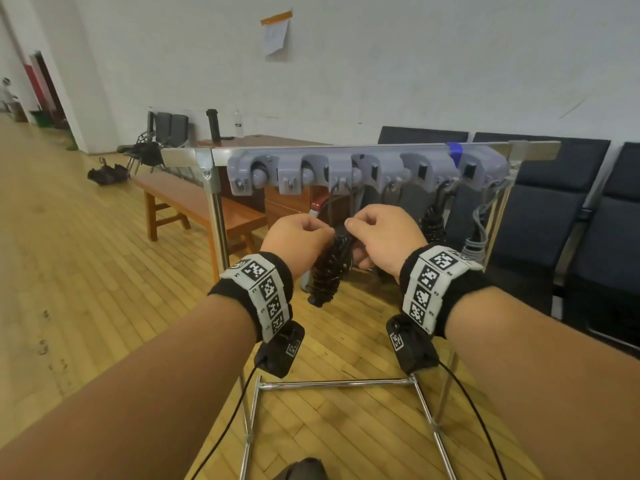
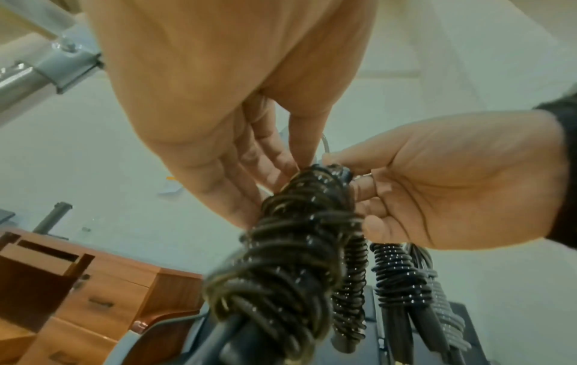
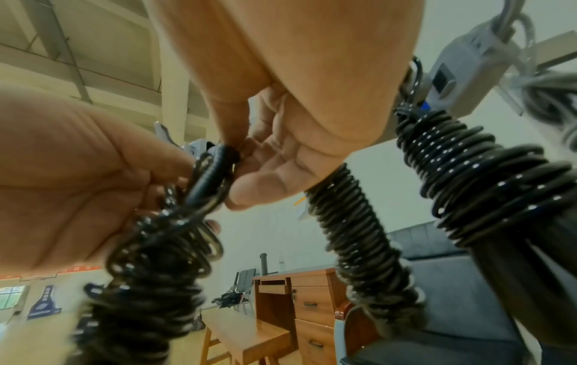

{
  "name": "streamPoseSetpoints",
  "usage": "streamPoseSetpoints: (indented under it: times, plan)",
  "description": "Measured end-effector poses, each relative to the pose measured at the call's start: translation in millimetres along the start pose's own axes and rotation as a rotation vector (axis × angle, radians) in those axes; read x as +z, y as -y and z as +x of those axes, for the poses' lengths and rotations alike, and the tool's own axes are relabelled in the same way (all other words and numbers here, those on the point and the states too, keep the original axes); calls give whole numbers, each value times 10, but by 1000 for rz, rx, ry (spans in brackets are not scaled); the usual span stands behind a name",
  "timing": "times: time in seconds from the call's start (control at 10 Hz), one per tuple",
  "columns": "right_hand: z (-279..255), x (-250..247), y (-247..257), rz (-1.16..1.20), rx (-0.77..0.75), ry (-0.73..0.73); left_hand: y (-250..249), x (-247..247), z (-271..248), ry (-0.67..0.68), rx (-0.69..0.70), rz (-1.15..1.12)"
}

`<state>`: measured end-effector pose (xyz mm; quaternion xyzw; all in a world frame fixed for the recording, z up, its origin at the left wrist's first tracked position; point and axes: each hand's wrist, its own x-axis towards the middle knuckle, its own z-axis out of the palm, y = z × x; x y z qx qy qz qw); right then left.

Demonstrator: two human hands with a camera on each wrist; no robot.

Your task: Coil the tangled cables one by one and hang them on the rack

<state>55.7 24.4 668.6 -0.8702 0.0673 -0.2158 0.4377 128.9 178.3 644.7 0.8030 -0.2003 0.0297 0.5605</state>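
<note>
A tightly wound black cable bundle [image 1: 329, 271] [image 2: 290, 266] [image 3: 146, 284] hangs between my hands, below the grey hook rack [image 1: 367, 171] on its metal bar. My left hand [image 1: 299, 237] [image 2: 237, 158] pinches the bundle's top from the left. My right hand [image 1: 381, 233] [image 3: 268, 158] pinches the black plug end and a small metal ring at the same top. Two more black coils [image 1: 433, 223] [image 3: 365, 247] [image 3: 487, 177] and a grey coil [image 1: 476, 237] hang from the rack's right hooks.
The rack's metal frame [image 1: 218, 216] stands on a wood floor, its base bars [image 1: 332, 384] near my feet. A wooden bench [image 1: 194, 206] and desk [image 3: 309, 303] lie behind left. Dark chairs [image 1: 561, 202] line the wall at right.
</note>
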Motion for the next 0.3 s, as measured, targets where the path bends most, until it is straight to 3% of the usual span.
streamPoseSetpoints:
  times: [0.1,0.2,0.3]
  plan:
    - [-152,-127,-16,80,47,47,-118,-79,-180,-62,6,96]
    - [-402,-356,-7,79,71,55,-264,-159,-406,-55,-17,35]
    - [-569,-660,36,130,37,16,-355,-166,-563,16,-43,-165]
